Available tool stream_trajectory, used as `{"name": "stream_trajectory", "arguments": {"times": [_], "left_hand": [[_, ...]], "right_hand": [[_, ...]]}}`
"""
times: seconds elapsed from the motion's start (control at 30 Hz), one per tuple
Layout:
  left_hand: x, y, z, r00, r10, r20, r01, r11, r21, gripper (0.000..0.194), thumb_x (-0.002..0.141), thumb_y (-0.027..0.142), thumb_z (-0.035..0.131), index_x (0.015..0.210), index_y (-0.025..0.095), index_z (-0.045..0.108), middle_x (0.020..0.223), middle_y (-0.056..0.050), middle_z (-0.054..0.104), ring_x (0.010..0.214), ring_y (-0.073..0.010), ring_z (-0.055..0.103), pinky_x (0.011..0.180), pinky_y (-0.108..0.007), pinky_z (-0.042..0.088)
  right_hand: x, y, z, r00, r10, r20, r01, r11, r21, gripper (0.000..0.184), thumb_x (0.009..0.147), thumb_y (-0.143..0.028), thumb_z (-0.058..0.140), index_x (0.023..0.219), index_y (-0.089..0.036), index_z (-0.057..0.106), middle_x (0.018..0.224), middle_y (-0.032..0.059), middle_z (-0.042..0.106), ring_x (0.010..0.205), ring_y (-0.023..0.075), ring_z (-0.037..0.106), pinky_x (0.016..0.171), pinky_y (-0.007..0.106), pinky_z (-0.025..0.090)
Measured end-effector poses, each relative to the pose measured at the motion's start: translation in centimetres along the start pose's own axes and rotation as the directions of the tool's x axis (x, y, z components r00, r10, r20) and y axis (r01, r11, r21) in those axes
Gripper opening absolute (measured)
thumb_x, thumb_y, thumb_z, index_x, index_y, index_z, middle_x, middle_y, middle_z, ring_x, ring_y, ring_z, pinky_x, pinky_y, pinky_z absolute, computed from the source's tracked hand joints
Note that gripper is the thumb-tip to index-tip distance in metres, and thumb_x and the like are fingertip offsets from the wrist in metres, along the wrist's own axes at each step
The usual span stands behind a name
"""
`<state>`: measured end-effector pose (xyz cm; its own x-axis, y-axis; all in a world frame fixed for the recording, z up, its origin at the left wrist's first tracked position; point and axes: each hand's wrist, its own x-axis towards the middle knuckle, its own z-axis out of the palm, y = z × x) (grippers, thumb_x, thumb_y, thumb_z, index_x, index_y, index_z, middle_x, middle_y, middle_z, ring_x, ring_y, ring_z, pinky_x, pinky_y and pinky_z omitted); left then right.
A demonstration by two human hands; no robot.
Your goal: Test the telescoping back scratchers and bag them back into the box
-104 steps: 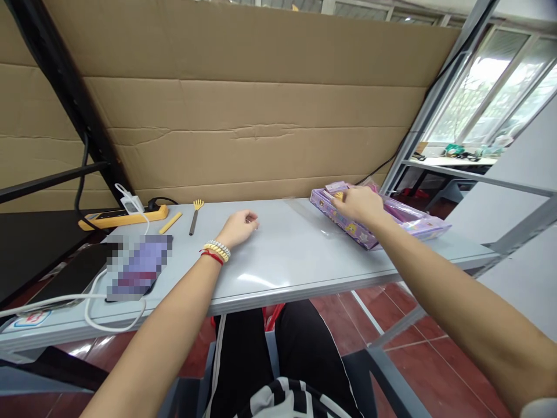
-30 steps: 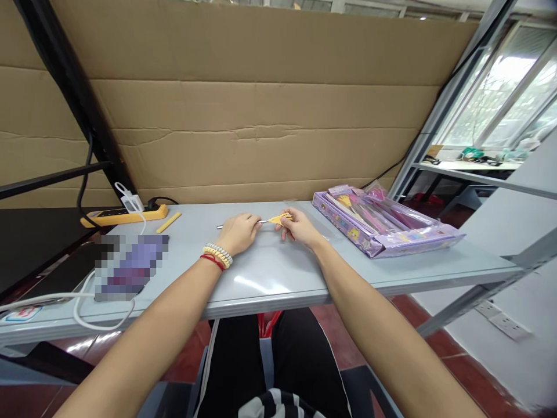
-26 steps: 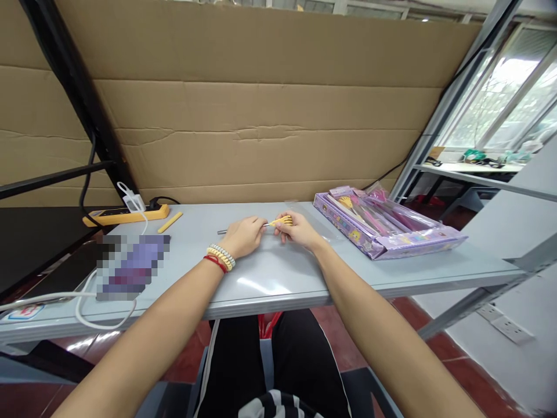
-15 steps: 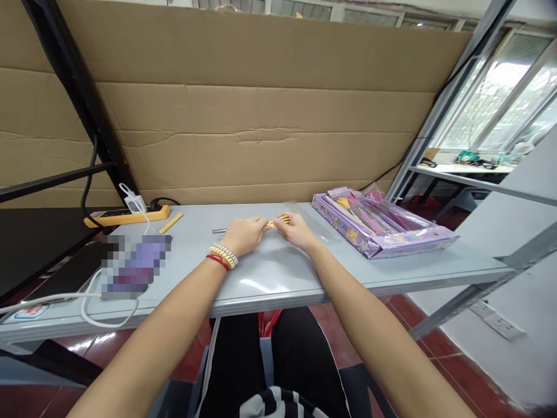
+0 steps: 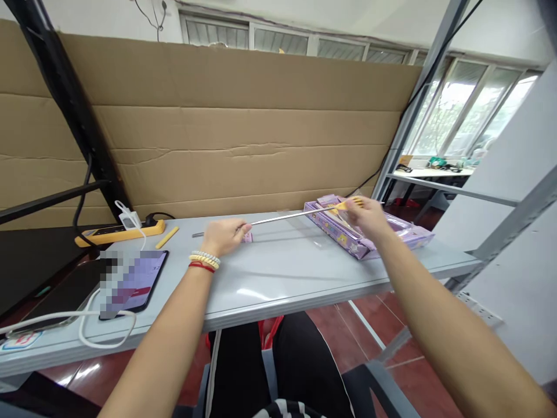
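Observation:
A telescopic back scratcher with a thin metal rod and a small yellow claw head stretches above the grey table. My left hand is closed on its handle end near the table's middle. My right hand pinches the yellow claw head over the purple box. The rod is pulled out long between both hands. The purple box lies at the table's right and holds several more packed scratchers.
A phone with a white cable lies at the left front. A yellow power strip with a white charger and a yellow stick sit at the back left. A cardboard wall stands behind the table.
My hands were close together on the short scratcher; my right hand has since moved right, drawing the rod out to full length. The view has tilted up.

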<state>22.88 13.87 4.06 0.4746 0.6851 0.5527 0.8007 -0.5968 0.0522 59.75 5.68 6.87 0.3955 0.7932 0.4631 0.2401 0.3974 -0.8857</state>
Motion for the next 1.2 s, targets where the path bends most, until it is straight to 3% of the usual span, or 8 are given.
{"name": "stream_trajectory", "arguments": {"times": [0.1, 0.23, 0.43, 0.6, 0.73, 0.93, 1.03, 1.2], "left_hand": [[-0.4, -2.0, -0.4, 0.971, -0.226, -0.084, 0.230, 0.972, 0.048, 0.053, 0.090, 0.050, 0.028, 0.062, 0.021, 0.063, 0.066, -0.006, 0.067, 0.065, -0.0195, 0.059, 0.053, -0.030, 0.021], [-0.5, -2.4, 0.0, 0.944, -0.279, -0.176, 0.294, 0.953, 0.067, 0.053, 0.089, 0.046, 0.029, 0.055, 0.020, 0.061, 0.066, -0.008, 0.068, 0.066, -0.0200, 0.059, 0.055, -0.031, 0.022], [-0.1, -1.7, 0.7, 0.924, -0.266, -0.274, 0.302, 0.948, 0.099, 0.051, 0.089, 0.038, 0.029, 0.052, 0.020, 0.060, 0.062, -0.008, 0.067, 0.068, -0.0199, 0.059, 0.070, -0.034, 0.030], [-0.3, -2.7, 0.7, 0.873, -0.379, -0.307, 0.427, 0.899, 0.104, 0.051, 0.088, 0.037, 0.026, 0.058, 0.020, 0.064, 0.065, -0.009, 0.067, 0.073, -0.0221, 0.059, 0.075, -0.036, 0.031], [-0.3, -2.9, 0.6, 0.863, -0.435, -0.258, 0.471, 0.876, 0.099, 0.048, 0.086, 0.034, 0.028, 0.061, 0.020, 0.066, 0.066, -0.010, 0.067, 0.074, -0.0238, 0.059, 0.073, -0.036, 0.031], [0.0, -2.5, 0.1, 0.815, -0.567, -0.122, 0.576, 0.815, 0.060, 0.054, 0.086, 0.044, 0.026, 0.069, 0.017, 0.070, 0.072, -0.016, 0.068, 0.073, -0.0304, 0.060, 0.060, -0.035, 0.030], [0.1, -0.4, 0.2, 0.879, -0.475, -0.039, 0.477, 0.878, 0.039, 0.064, 0.087, 0.054, 0.019, 0.070, 0.019, 0.069, 0.071, -0.015, 0.067, 0.073, -0.0301, 0.061, 0.058, -0.034, 0.030], [-0.1, 5.2, 0.7, 0.992, -0.123, 0.024, 0.122, 0.991, 0.054, 0.058, 0.075, 0.069, 0.038, 0.092, 0.019, 0.063, 0.069, -0.009, 0.066, 0.070, -0.0280, 0.063, 0.057, -0.032, 0.034]], "right_hand": [[0.3, -0.5, -5.8, 0.925, 0.070, -0.373, -0.024, 0.992, 0.126, 0.025, 0.069, -0.026, 0.071, 0.060, -0.019, 0.049, 0.043, -0.0087, 0.030, 0.035, 0.0036, 0.022, 0.035, 0.020, 0.014], [-0.7, -0.3, -10.6, 0.866, 0.074, -0.494, -0.027, 0.994, 0.102, 0.030, 0.071, -0.020, 0.070, 0.053, -0.019, 0.047, 0.043, -0.0068, 0.031, 0.034, 0.0029, 0.023, 0.031, 0.019, 0.014], [-1.8, 0.4, -12.1, 0.809, 0.082, -0.582, -0.054, 0.996, 0.065, 0.034, 0.065, -0.035, 0.077, 0.050, -0.020, 0.050, 0.047, -0.0009, 0.042, 0.032, 0.0049, 0.036, 0.030, 0.020, 0.020], [-1.7, 0.9, -11.3, 0.833, 0.077, -0.547, -0.063, 0.997, 0.044, 0.025, 0.072, -0.032, 0.069, 0.054, -0.021, 0.058, 0.051, 0.0041, 0.052, 0.032, 0.0073, 0.042, 0.031, 0.025, 0.023], [-1.4, 0.5, -9.8, 0.834, 0.110, -0.541, -0.083, 0.994, 0.073, 0.031, 0.087, -0.033, 0.051, 0.059, -0.021, 0.056, 0.053, 0.0053, 0.056, 0.033, 0.0099, 0.046, 0.034, 0.026, 0.025], [-0.3, 0.1, -6.0, 0.690, 0.043, -0.722, -0.059, 0.998, 0.002, 0.033, 0.092, -0.033, 0.042, 0.062, -0.021, 0.047, 0.041, -0.0031, 0.045, 0.032, 0.0092, 0.038, 0.035, 0.024, 0.026], [-0.6, 0.3, -1.2, 0.753, -0.044, -0.657, -0.052, 0.991, -0.127, 0.031, 0.089, -0.035, 0.047, 0.062, -0.020, 0.047, 0.044, -0.0036, 0.044, 0.040, 0.0101, 0.043, 0.040, 0.023, 0.032], [-4.4, 0.5, 11.5, 0.932, -0.041, -0.360, -0.047, 0.971, -0.233, 0.026, 0.090, -0.038, 0.042, 0.071, -0.021, 0.048, 0.052, -0.0003, 0.052, 0.054, 0.0143, 0.052, 0.057, 0.026, 0.041]]}}
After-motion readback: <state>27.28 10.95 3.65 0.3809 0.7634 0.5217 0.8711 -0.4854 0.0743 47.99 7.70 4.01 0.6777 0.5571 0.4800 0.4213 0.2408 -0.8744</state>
